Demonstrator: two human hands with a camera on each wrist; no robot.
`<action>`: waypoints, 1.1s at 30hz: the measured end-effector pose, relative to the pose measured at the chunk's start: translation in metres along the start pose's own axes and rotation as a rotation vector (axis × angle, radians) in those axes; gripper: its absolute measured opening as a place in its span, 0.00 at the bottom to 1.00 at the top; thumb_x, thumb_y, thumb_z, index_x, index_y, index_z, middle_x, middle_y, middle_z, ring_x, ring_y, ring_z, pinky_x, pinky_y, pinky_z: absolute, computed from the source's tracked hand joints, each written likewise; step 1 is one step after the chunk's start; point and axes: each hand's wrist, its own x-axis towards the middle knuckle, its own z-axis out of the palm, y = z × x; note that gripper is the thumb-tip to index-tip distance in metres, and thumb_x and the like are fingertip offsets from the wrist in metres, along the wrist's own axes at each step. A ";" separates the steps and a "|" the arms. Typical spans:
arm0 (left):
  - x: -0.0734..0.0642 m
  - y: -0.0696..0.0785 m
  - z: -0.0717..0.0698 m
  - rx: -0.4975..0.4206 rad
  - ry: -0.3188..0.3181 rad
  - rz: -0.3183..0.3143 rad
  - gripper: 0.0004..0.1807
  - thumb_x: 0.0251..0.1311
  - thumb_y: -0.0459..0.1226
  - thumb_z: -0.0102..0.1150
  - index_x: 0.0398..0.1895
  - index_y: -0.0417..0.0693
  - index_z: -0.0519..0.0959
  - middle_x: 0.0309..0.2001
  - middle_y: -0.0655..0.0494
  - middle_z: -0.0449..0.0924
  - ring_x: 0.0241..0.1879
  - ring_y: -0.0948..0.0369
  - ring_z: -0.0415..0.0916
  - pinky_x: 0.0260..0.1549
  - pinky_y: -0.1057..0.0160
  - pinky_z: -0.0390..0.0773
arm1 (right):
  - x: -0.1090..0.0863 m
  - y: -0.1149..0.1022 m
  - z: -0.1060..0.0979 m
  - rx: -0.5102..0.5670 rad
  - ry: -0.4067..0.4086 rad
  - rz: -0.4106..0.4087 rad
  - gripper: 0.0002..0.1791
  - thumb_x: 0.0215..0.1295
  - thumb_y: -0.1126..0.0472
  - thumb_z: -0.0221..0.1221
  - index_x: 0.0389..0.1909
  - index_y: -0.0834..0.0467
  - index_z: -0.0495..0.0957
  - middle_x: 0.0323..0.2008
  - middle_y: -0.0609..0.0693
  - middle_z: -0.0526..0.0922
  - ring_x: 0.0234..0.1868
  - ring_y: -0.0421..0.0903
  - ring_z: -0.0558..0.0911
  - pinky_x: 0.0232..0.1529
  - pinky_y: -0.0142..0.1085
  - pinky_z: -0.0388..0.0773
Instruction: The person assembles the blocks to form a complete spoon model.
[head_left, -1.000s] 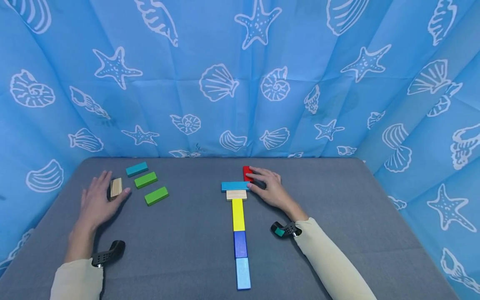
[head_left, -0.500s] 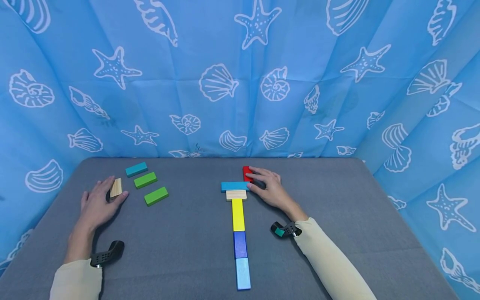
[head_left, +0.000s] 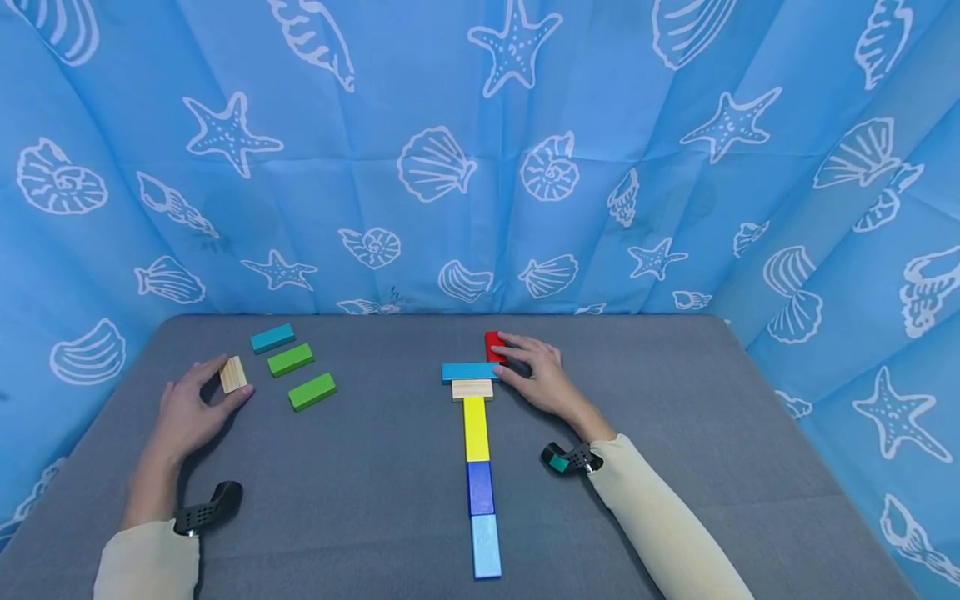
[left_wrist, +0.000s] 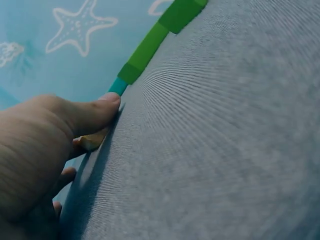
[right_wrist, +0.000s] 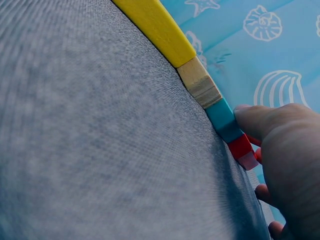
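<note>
Left hand [head_left: 187, 410]: thumb and forefinger pinch a wooden block [head_left: 233, 375] at the left of the table [head_left: 360, 500]; I'd lift it level, clear of the green blocks [head_left: 291, 359]. Teal bar [head_left: 467, 372], red block [head_left: 494, 343] just behind; right hand [head_left: 542, 379], fingers loosely spread, touching both: I'd press lightly so neither shifts.

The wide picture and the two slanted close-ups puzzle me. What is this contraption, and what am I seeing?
No machine works here, just a bare-handed person. The wide picture is from a head-worn camera, the close-ups from a camera on each wrist. On the gray table lie, in line, a light blue block, dark blue block, yellow block, wooden block and crosswise teal block, with a red block beyond. The left hand seems to pinch a second wooden block near two green blocks and a second teal block. The right hand touches the red block and crosswise teal block.
</note>
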 end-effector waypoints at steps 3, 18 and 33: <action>0.000 0.001 0.000 -0.013 0.004 -0.013 0.43 0.73 0.52 0.56 0.75 0.28 0.56 0.69 0.20 0.56 0.74 0.29 0.43 0.71 0.32 0.32 | 0.000 -0.001 0.000 -0.001 0.001 -0.005 0.25 0.70 0.52 0.64 0.65 0.56 0.79 0.72 0.53 0.70 0.73 0.57 0.64 0.70 0.60 0.48; 0.007 0.055 -0.007 -0.116 0.058 -0.041 0.43 0.70 0.53 0.60 0.77 0.37 0.58 0.74 0.25 0.52 0.73 0.28 0.47 0.63 0.23 0.49 | 0.000 0.001 0.000 0.002 0.001 -0.005 0.25 0.70 0.53 0.63 0.65 0.56 0.79 0.72 0.53 0.69 0.74 0.58 0.63 0.70 0.61 0.48; 0.013 0.133 0.029 -0.197 -0.097 0.152 0.42 0.67 0.53 0.64 0.77 0.41 0.61 0.75 0.32 0.56 0.74 0.33 0.51 0.65 0.28 0.56 | 0.000 0.000 -0.001 0.007 0.002 -0.007 0.25 0.71 0.52 0.63 0.65 0.56 0.79 0.72 0.52 0.70 0.73 0.58 0.63 0.69 0.61 0.48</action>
